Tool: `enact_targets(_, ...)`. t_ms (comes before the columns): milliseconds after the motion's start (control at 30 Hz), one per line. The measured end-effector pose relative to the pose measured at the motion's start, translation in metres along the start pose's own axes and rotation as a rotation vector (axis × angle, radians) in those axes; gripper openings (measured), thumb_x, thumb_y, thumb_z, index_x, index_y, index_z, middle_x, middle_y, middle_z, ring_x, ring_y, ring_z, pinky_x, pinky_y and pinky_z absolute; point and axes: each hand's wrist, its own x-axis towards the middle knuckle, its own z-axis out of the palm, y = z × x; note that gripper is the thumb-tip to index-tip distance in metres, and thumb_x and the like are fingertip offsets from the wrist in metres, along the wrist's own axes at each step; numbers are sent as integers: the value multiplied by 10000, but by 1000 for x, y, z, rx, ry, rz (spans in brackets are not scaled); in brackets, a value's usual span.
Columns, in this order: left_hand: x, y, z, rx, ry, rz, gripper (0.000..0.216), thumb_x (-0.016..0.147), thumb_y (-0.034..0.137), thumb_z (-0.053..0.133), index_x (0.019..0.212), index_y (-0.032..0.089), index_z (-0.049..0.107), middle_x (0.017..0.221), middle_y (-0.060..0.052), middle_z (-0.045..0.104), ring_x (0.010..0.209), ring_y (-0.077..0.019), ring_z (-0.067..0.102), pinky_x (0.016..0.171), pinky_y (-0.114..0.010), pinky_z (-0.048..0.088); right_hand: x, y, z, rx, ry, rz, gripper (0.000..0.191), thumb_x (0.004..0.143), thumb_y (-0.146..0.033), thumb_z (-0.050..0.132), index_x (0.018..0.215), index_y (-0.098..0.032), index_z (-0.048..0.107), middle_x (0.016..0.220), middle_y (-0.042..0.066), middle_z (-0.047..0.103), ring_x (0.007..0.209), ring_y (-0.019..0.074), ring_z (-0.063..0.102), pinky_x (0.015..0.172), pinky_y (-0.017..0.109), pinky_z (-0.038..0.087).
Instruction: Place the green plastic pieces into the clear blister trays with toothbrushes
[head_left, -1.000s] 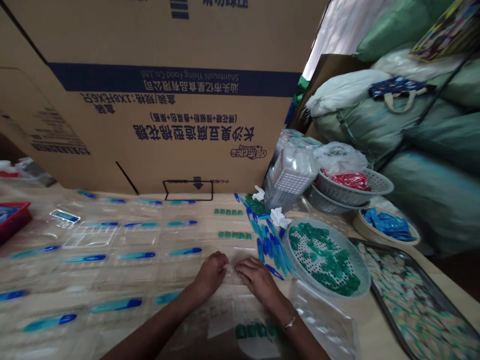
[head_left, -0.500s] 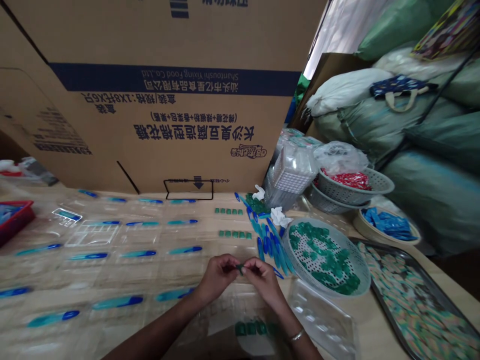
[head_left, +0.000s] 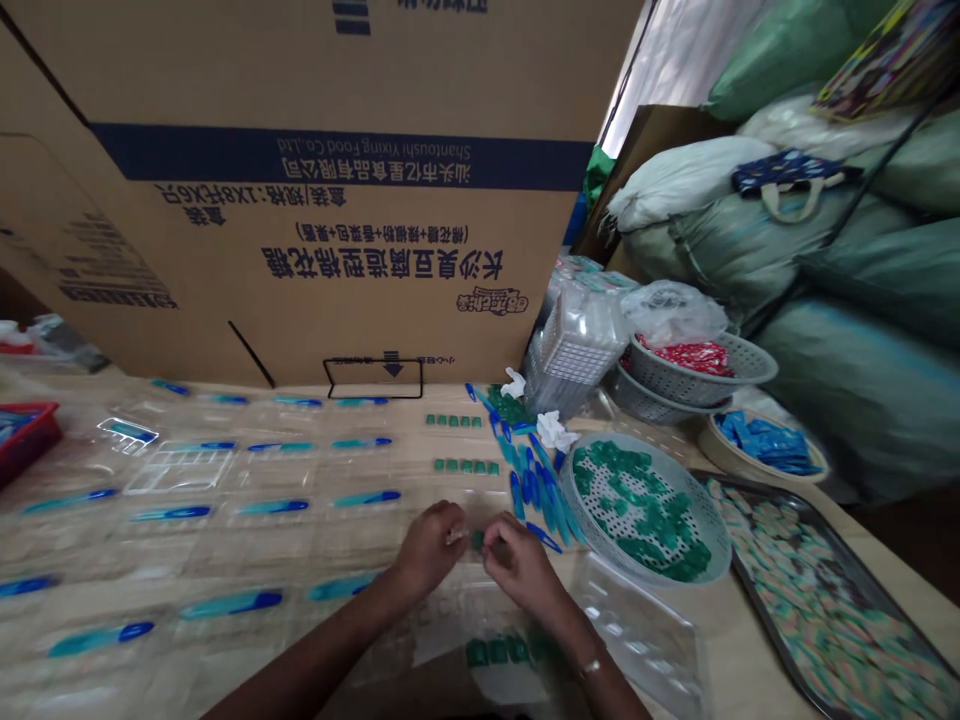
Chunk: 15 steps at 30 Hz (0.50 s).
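My left hand (head_left: 431, 545) is closed in a pinch, and a small clear-whitish scrap, perhaps film, shows at its fingertips. To its right, my right hand (head_left: 517, 560) pinches a small green piece (head_left: 477, 540) between thumb and forefinger. A gap separates the two hands. Both are held above a clear plastic tray whose near part carries a row of green pieces (head_left: 496, 652). Just beyond my right hand lies a pile of blue-and-teal, spatula-shaped plastic pieces (head_left: 536, 480). A round white basket (head_left: 576, 520) of loose green pieces stands to the right.
Clear trays with blue-teal pieces (head_left: 232, 605) cover the table's left. A large cardboard box (head_left: 337, 240) stands behind. Two rows of green pieces (head_left: 466, 467) lie ahead. At right are a dark tray (head_left: 757, 600) of pastel pieces, stacked grey baskets (head_left: 757, 368) and bulging sacks (head_left: 862, 370).
My hands have moved apart from where their fingertips met around the green piece. The piece now sits at my right fingertips, while a clear-whitish scrap shows in my left. The view has shifted slightly.
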Motion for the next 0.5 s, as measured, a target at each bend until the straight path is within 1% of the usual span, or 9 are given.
enact_targets(67, 7, -4, -5, 162, -16, 9, 224, 600, -2, 523, 727, 163, 605, 741, -9, 561, 714, -148, 539, 674, -249, 422, 13, 1, -1, -214, -75, -98, 153, 747, -44, 501, 722, -189, 543, 770, 18, 562, 755, 163, 536, 690, 260, 424)
enact_targets(167, 11, -8, -9, 190, -82, 37, 256, 591, -31, 504, 700, 172, 615, 740, -16, 570, 742, -165, 558, 710, -266, 440, 24, -1, 4, -405, -157, -142, 157, 802, -70, 522, 714, -189, 572, 761, 30, 594, 779, 183, 547, 729, 281, 437)
enact_targets(267, 11, -8, -8, 203, -108, 121, 265, 641, -10, 512, 780, 184, 627, 819, -33, 593, 815, -183, 568, 761, -288, 449, 23, -2, -2, -371, -137, -138, 154, 811, -76, 522, 759, -195, 604, 827, 33, 622, 827, 178, 569, 758, 273, 443)
enact_targets(333, 13, -6, -5, 225, -122, 230, 240, 716, 42, 514, 856, 200, 626, 897, -42, 601, 883, -190, 560, 807, -299, 443, 20, 4, -23, -299, -30, -108, 163, 817, -87, 501, 799, -200, 617, 895, 35, 628, 859, 168, 581, 764, 260, 443)
enact_targets(367, 14, -4, -4, 248, -147, 285, 212, 751, 67, 506, 857, 206, 625, 904, -43, 603, 898, -192, 556, 821, -301, 438, 19, 10, -39, -303, 62, -54, 167, 821, -98, 487, 814, -200, 620, 910, 40, 628, 862, 167, 584, 763, 259, 440)
enact_targets(400, 16, -2, -2, 280, -184, 328, 189, 779, 83, 492, 832, 204, 626, 887, -43, 607, 896, -194, 554, 825, -302, 433, 17, 18, -58, -337, 166, 36, 169, 820, -111, 478, 818, -197, 623, 905, 46, 630, 853, 171, 587, 757, 263, 436)
enact_targets(433, 19, 1, -1, 314, -224, 353, 183, 799, 91, 475, 793, 198, 624, 855, -45, 609, 879, -195, 554, 820, -302, 431, 16, 27, -79, -413, 273, 156, 174, 817, -119, 470, 820, -191, 628, 876, 54, 631, 834, 179, 586, 752, 271, 427)
enact_targets(467, 21, 3, 1, 344, -260, 361, 200, 812, 90, 457, 748, 192, 616, 817, -46, 608, 857, -196, 555, 806, -300, 431, 15, 38, -99, -514, 357, 318, 172, 806, -123, 476, 812, -186, 635, 868, 65, 634, 833, 191, 586, 750, 278, 415)
enact_targets(500, 24, 5, 2, 365, -286, 360, 223, 818, 83, 441, 709, 187, 605, 785, -46, 605, 837, -195, 555, 790, -297, 430, 13, 49, -119, -572, 388, 474, 171, 783, -110, 489, 797, -184, 643, 866, 76, 642, 839, 201, 589, 744, 281, 404)
